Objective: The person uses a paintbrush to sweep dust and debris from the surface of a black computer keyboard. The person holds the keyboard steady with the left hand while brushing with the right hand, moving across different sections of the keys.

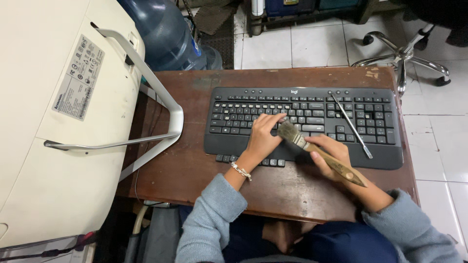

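- My right hand (331, 153) is closed around the wooden handle of a paintbrush (319, 153), gripping it near the metal ferrule
- The paintbrush lies tilted, with its bristles pointing up and to the left; the bristles rest on the lower key rows near the middle of the keyboard (302, 124)
- The handle end of the paintbrush extends down and to the right, past my right wrist
- My left hand (263, 136) rests palm down on the keyboard, fingers bent, with the fingertips (279, 118) touching keys just beside the bristles; it holds nothing
- A beaded bracelet (241, 171) sits on my left wrist, above a grey-blue sleeve (209, 219)
- The keyboard is black and lies flat on a brown wooden table (195, 165), with its long side parallel to the table's front edge
- A row of loose black keycaps (251, 160) lies on the table, touching the front edge of the keyboard, under my left wrist
- A thin metal tool (352, 125) lies diagonally across the right key block of the keyboard, well apart from both hands
- A cream-coloured all-in-one computer (53, 122) lies face down to the left of the table, its grey stand (161, 112) reaching over the table's left edge
- A blue water bottle (163, 34) stands behind the table
- The chrome base of an office chair (402, 53) stands on the white tiled floor (312, 44)
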